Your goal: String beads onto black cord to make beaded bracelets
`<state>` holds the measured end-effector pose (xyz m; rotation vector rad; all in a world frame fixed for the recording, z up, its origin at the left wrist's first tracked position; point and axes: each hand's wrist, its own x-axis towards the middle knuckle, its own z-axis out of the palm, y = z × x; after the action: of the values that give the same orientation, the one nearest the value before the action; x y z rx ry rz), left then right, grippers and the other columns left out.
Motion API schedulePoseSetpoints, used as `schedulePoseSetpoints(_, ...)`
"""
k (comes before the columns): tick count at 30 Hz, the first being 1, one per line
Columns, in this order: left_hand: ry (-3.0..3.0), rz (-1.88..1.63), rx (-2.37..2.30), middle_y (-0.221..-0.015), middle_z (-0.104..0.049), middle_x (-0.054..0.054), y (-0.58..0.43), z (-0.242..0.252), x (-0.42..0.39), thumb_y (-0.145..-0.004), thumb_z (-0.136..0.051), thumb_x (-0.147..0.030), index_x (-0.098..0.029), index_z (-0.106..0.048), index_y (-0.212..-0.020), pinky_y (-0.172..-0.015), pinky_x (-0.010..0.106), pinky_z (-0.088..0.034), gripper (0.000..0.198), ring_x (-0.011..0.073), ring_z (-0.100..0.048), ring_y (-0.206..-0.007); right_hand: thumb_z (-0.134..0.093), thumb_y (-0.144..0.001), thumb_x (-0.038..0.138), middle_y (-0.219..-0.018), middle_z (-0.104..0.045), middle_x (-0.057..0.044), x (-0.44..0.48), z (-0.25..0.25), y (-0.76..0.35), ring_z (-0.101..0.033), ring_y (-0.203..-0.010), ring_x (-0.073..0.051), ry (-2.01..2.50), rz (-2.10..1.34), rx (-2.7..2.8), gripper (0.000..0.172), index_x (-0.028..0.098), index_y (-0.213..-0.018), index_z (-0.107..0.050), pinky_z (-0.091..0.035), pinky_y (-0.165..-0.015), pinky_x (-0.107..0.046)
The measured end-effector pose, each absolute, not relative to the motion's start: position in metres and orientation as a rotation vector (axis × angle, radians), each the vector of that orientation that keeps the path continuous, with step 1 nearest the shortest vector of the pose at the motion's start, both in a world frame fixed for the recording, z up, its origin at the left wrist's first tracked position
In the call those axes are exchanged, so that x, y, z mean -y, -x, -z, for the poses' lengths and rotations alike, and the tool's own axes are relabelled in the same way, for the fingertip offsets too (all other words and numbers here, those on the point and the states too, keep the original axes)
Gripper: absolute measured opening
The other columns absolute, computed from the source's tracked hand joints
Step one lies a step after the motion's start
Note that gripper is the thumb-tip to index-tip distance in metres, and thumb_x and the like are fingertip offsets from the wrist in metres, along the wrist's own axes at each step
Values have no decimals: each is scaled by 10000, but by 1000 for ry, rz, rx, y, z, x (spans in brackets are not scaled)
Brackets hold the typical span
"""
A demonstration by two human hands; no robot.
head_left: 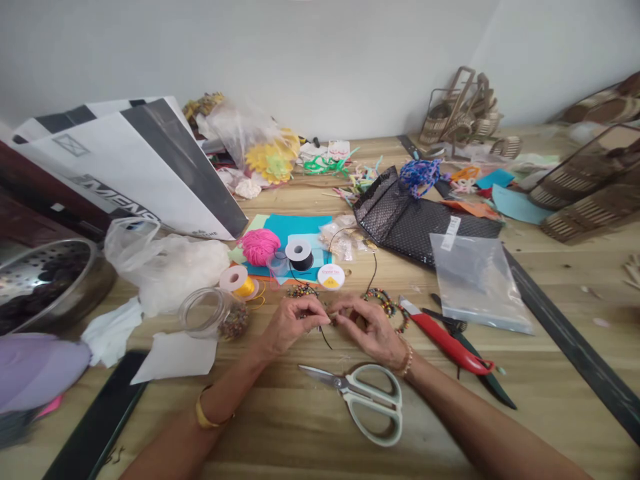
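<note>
My left hand (pixel 293 325) and my right hand (pixel 364 328) meet over the middle of the wooden table, fingertips pinched close together. Between them runs a thin black cord (pixel 327 339), its loose tail hanging below my left fingertips. Strings of multicoloured beads lie beside both hands: one beaded strand (pixel 301 291) behind my left hand, other beaded loops (pixel 387 303) behind and right of my right hand. What exactly my fingertips cover is too small to see. Light-handled scissors (pixel 345 387) lie just in front of my hands. A spool of black cord (pixel 300 257) stands behind.
Around the hands are a white thread spool (pixel 331 276), pink yarn (pixel 261 247), a yellow thread spool (pixel 235 280) and a bead container (pixel 234 320). A red-handled knife (pixel 450 340) lies right, near a clear bag (pixel 483 283). A phone-like black slab (pixel 97 420) lies front left.
</note>
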<state>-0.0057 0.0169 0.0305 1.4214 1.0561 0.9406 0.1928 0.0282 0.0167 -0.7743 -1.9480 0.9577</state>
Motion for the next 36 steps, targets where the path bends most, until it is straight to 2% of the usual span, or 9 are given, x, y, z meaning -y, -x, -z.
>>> schedulePoseSetpoints(2,-1437,-945,-1073,-703,-627,32,4,-32,-16,-737,-742,-323,-143,-705,-676,-669,266,-409,194,140,-546,-701,-555,-915,275,-694,-636,-16,-28,-15,-193,-552,-590,-120,790,-1051,1947,151,164,-978,-638,-450,-570,-227)
schedulePoseSetpoints(6,-1453,-960,-1085,-708,-639,38,3,-33,-15,-739,-741,-332,-142,-704,-675,-674,270,-416,204,144,-557,-703,-592,-889,292,-753,-664,-34,-28,-11,-192,-558,-608,-120,782,-1147,1932,142,159,-920,-631,-440,-560,-221)
schedulePoseSetpoints(19,-1540,-945,-1160,-744,-654,47,12,-24,-21,-780,-690,-278,-143,-706,-728,-689,281,-440,145,166,-577,-747,-531,-927,282,-734,-643,-43,-32,-11,-191,-566,-645,-141,793,-1038,1956,180,160,-837,-628,-447,-596,-246)
schedulePoseSetpoints(24,-1709,-767,-1318,-773,-678,60,22,-36,-26,-797,-648,-220,-122,-723,-770,-686,289,-432,127,182,-580,-746,-533,-909,249,-694,-616,-24,-33,-9,-191,-539,-598,-126,848,-1016,1926,151,156,-819,-611,-429,-564,-231)
schedulePoseSetpoints(28,-1971,-539,-1346,-752,-655,41,25,-44,-25,-782,-634,-164,-167,-728,-743,-715,295,-421,102,187,-571,-771,-527,-905,238,-691,-611,-22,-33,-10,-191,-538,-606,-127,847,-1003,1929,149,157,-803,-601,-422,-567,-229)
schedulePoseSetpoints(36,-2313,-293,-1373,-800,-616,47,21,-37,-18,-847,-538,-141,-179,-702,-759,-736,302,-403,190,198,-549,-812,-529,-906,261,-684,-604,-16,-33,-10,-191,-523,-589,-115,865,-1048,1886,161,152,-814,-604,-417,-549,-216)
